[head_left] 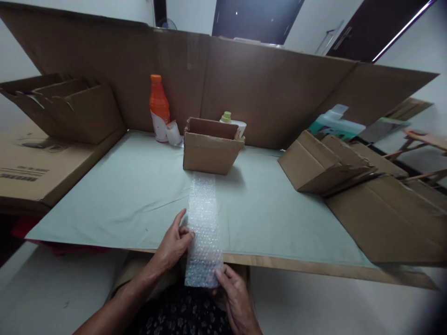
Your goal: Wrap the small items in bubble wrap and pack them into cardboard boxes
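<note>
A long strip of bubble wrap (pixel 203 223) runs from the foot of a small open cardboard box (pixel 211 151) toward me, its near end hanging past the table's front edge. My right hand (pixel 235 293) pinches the near right corner of the strip between thumb and fingers. At the strip's left edge is my left hand (pixel 176 242), index finger stretched out and the other fingers loosely bent, touching or just beside the wrap. Whether the far end of the strip goes under the box is hidden.
Behind the box stand an orange-capped bottle (pixel 159 107), a small white roll (pixel 173 133) and a white bottle with a green cap (pixel 226 117). Open cardboard boxes (pixel 321 163) line the right side. Another box (pixel 84 111) sits at left, and a cardboard wall (pixel 265 88) closes the back.
</note>
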Demonstrator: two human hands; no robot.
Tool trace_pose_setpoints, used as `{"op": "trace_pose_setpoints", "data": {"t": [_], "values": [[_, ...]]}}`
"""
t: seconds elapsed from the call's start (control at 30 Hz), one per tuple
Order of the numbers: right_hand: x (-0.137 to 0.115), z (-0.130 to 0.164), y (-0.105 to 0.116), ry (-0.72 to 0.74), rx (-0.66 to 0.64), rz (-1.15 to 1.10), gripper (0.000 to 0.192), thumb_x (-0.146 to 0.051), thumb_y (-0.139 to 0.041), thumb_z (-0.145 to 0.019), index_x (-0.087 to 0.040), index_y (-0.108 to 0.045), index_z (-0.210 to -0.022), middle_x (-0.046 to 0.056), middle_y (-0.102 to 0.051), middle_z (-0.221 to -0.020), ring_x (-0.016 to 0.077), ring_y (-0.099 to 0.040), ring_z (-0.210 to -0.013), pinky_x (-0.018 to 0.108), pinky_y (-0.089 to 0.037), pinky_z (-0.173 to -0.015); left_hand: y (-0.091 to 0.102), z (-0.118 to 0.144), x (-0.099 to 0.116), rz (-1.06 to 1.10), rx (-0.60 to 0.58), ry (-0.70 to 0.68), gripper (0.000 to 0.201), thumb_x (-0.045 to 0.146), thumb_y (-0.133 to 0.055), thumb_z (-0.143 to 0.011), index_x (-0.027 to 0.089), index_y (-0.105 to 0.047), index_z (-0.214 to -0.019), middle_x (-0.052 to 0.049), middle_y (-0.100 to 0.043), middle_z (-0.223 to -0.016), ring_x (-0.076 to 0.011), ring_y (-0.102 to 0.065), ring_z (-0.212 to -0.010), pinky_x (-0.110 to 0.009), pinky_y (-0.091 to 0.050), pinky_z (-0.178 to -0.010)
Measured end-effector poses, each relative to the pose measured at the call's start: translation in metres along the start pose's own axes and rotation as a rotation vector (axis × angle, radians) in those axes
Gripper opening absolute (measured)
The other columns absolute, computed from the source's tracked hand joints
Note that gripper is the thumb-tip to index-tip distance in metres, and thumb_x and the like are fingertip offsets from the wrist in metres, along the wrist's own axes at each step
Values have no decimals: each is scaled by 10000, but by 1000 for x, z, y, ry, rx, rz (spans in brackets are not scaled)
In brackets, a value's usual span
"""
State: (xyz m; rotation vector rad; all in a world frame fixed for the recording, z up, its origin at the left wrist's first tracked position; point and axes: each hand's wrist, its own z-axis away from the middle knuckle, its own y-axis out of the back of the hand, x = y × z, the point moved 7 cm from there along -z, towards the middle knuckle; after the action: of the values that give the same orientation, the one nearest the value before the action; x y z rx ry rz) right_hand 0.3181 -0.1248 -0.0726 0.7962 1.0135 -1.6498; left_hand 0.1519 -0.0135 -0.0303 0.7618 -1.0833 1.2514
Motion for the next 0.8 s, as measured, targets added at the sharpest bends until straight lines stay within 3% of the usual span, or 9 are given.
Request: {"op": "trace_pose_setpoints", "data": {"t": [0.1, 0.17, 0.37, 0.43, 0.5, 0.57, 0.63, 0.7, 0.8], "values": [[6, 3, -20, -43, -144, -31, 454, -621, -750, -762, -171, -689, -782, 13, -642, -674, 131, -529, -604, 240, -382, -586, 7, -1, 4, -225, -26, -103, 667, 394, -617, -762, 123, -527, -1365, 55, -452, -672, -121, -408, -615, -258, -329, -587], [7, 5, -25, -63, -165, -17, 465, -628, -746, -764, -168, -696, -810, 23, -656, -688, 135, -548, -608, 241, -382, -584, 12, -3, 4, -332, -22, -123, 518, 388, -577, -782, 117, -632, -1220, 51, -432, -656, -130, -408, -620, -271, -335, -603], [3, 3, -27, -61, -118, -10, 455, -617, -720, -801, -165, -712, -846, 36, -676, -716, 145, -574, -638, 251, -392, -603, 14, -6, 11, -573, -105, -106, 502, 410, -522, -845, 129, -625, -1248, 24, -526, -664, -158, -481, -610, -285, -362, -591], [5, 4, -26, -67, -125, -24, 456, -623, -701, -815, -168, -708, -829, 31, -669, -687, 147, -567, -619, 258, -388, -599, 20, -5, 18, -720, -72, -137, 501, 431, -510, -886, 148, -606, -1288, -5, -608, -710, -184, -549, -642, -308, -407, -630], [8, 7, -23, -74, -135, -36, 458, -630, -676, -832, -174, -704, -819, 28, -659, -658, 154, -564, -607, 267, -389, -602, 30, -4, 28, -871, 2, -236, 477, 412, -481, -926, 170, -585, -1324, -51, -686, -840, -218, -620, -730, -341, -461, -697], [11, 9, -19, -73, -146, -31, 457, -632, -659, -846, -178, -708, -834, 31, -658, -660, 164, -579, -632, 274, -400, -624, 33, -4, 36, -994, 0, -407, 429, 296, -452, -934, 194, -586, -1328, -104, -706, -1088, -257, -661, -944, -382, -503, -819], [11, 10, -16, -55, -157, -11, 459, -636, -664, -839, -180, -716, -865, 36, -666, -693, 168, -590, -673, 274, -407, -647, 27, -1, 37, -1075, -141, -591, 479, 138, -453, -871, 227, -599, -1318, -114, -608, -1377, -289, -561, -1258, -442, -466, -1007], [10, 10, -15, -41, -168, 14, 468, -644, -681, -818, -183, -728, -885, 39, -676, -742, 165, -584, -695, 269, -405, -651, 19, 3, 32, -1112, -334, -703, 607, 34, -477, -775, 259, -597, -1326, -74, -479, -1538, -292, -359, -1461, -513, -339, -1156], [8, 9, -25, -69, -224, 5, 460, -634, -693, -807, -178, -745, -836, 38, -672, -729, 156, -563, -667, 264, -396, -625, 16, 10, 24, -1075, -540, -677, 741, -15, -465, -750, 300, -513, -1418, -39, -446, -1570, -251, -277, -1513, -546, -243, -1219]]}}
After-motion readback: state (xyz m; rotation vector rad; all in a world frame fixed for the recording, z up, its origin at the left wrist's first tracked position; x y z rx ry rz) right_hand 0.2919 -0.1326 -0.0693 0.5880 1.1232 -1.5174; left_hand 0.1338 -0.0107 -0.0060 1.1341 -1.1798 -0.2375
